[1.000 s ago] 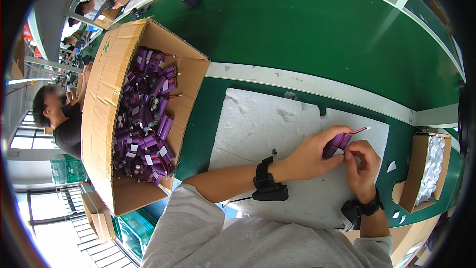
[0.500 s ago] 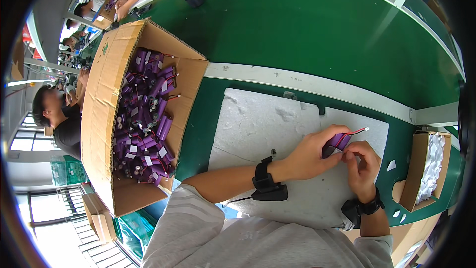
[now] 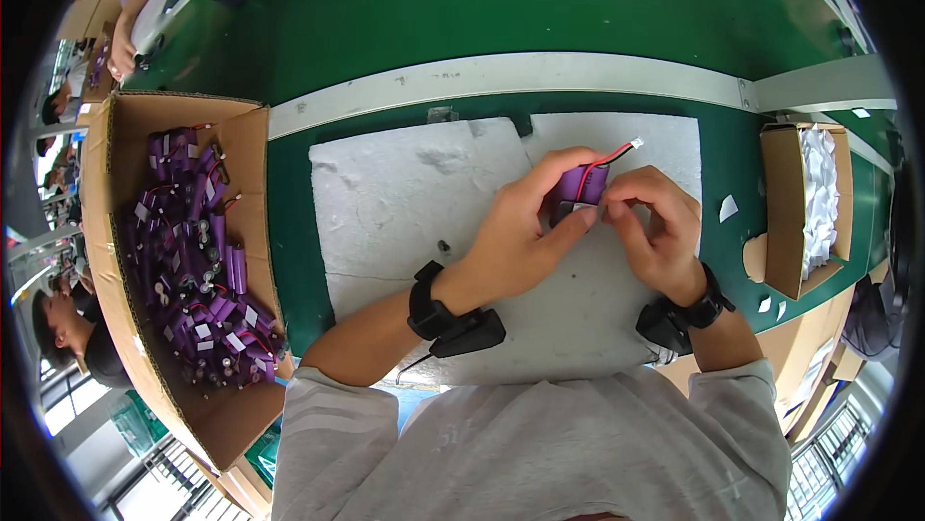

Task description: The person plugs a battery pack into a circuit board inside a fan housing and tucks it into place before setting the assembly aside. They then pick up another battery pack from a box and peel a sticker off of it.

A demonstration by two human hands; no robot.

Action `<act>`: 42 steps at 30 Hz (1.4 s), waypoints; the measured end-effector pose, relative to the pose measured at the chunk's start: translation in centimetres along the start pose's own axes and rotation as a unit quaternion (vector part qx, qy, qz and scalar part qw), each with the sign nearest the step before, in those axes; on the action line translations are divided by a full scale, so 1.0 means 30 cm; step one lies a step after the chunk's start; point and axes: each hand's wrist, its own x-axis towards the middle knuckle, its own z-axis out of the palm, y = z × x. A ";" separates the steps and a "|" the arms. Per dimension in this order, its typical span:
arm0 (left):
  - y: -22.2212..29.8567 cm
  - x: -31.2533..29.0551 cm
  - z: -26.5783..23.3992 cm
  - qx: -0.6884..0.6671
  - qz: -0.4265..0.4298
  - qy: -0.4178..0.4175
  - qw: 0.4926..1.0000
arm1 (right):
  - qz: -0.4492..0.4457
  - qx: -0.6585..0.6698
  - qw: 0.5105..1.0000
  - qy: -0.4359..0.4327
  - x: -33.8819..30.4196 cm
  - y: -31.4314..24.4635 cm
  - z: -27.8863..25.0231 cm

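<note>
A purple battery pack [image 3: 578,184] is gripped in my left hand [image 3: 511,237], between thumb and fingers, above a white foam board [image 3: 405,194]. From the pack a red and a black wire run up to a small white connector [image 3: 636,143]. Close against the pack's right side is my right hand [image 3: 660,232], its thumb and index finger pinched together. Whatever lies between those fingertips is too small to make out. A whitish patch shows on the pack beside my left thumb.
On the left stands an open cardboard box [image 3: 255,160] of many purple battery packs [image 3: 202,261]. A smaller box [image 3: 782,203] on the right holds white paper pieces [image 3: 819,198]. A metal rail [image 3: 520,73] crosses the green table [image 3: 462,1]. Other people are at the left.
The view has swung, so boxes, board and hands sit farther left in it. My left hand still grips the battery pack, and my right hand stays pinched close beside it.
</note>
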 end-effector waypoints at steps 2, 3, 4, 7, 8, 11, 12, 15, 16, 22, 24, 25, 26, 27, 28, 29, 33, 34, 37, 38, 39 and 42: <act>-0.001 0.001 0.004 0.004 -0.001 -0.008 1.000 | 0.000 -0.004 1.000 0.017 0.000 -0.005 0.000; -0.003 -0.002 0.006 0.007 -0.001 -0.011 1.000 | -0.001 -0.005 1.000 0.024 -0.001 -0.009 0.000; -0.005 -0.005 0.007 0.004 -0.004 -0.011 1.000 | 0.003 -0.005 1.000 0.023 -0.002 -0.011 -0.001; -0.009 -0.009 0.008 0.021 0.027 -0.015 0.999 | -0.009 -0.020 1.000 -0.011 -0.002 -0.016 -0.006; -0.007 -0.010 0.008 0.019 0.025 -0.015 0.999 | -0.006 -0.021 1.000 -0.012 -0.002 -0.015 -0.005; 0.004 -0.009 0.008 0.030 0.012 -0.028 0.999 | -0.013 -0.036 0.999 -0.014 -0.003 -0.011 -0.003; 0.006 -0.007 0.007 0.029 0.012 -0.029 0.999 | -0.012 -0.037 0.999 -0.014 -0.001 -0.010 -0.002; 0.010 -0.003 0.008 0.042 0.018 -0.032 0.998 | -0.013 -0.042 0.999 0.018 0.005 -0.007 0.005; 0.011 -0.003 0.008 0.041 0.017 -0.033 0.998 | -0.012 -0.043 0.999 0.019 0.005 -0.008 0.006; 0.008 -0.002 0.007 0.053 0.011 -0.035 0.998 | -0.002 -0.026 1.000 0.017 0.005 -0.006 0.003; 0.008 -0.001 0.008 0.056 0.010 -0.035 0.998 | 0.000 -0.023 1.000 0.016 0.005 -0.006 0.001; 0.010 0.000 0.008 0.052 0.006 -0.037 0.998 | 0.002 -0.022 1.000 0.015 0.004 -0.006 -0.001; 0.012 0.000 0.009 0.048 0.003 -0.039 0.998 | 0.004 -0.021 1.000 0.015 0.004 -0.007 -0.002; 0.014 0.000 0.010 0.044 -0.001 -0.040 0.998 | 0.007 -0.020 1.000 0.014 0.004 -0.007 -0.003; 0.013 0.000 0.010 0.044 -0.001 -0.039 0.998 | 0.007 -0.020 1.000 0.013 0.004 -0.006 -0.003; 0.013 0.001 0.010 0.042 -0.001 -0.040 0.998 | 0.008 -0.017 1.000 0.013 0.004 -0.004 -0.004; 0.012 0.001 0.007 0.047 -0.004 -0.046 0.998 | 0.008 -0.015 1.000 0.010 0.004 -0.002 -0.005; 0.013 0.001 0.006 0.057 -0.008 -0.051 0.997 | 0.009 -0.019 1.000 0.010 0.005 -0.002 -0.005; 0.018 0.000 0.005 0.066 -0.004 -0.055 0.996 | 0.013 -0.024 1.000 0.009 0.005 -0.002 -0.004; 0.022 0.000 0.006 0.066 0.005 -0.054 0.996 | 0.018 -0.025 0.999 0.009 0.006 -0.003 -0.003; 0.024 0.000 0.006 0.065 0.013 -0.053 0.996 | 0.022 -0.026 0.999 0.010 0.006 -0.003 -0.003; 0.029 -0.001 0.003 0.066 0.004 -0.054 0.996 | 0.026 -0.026 0.999 0.014 0.004 -0.003 -0.001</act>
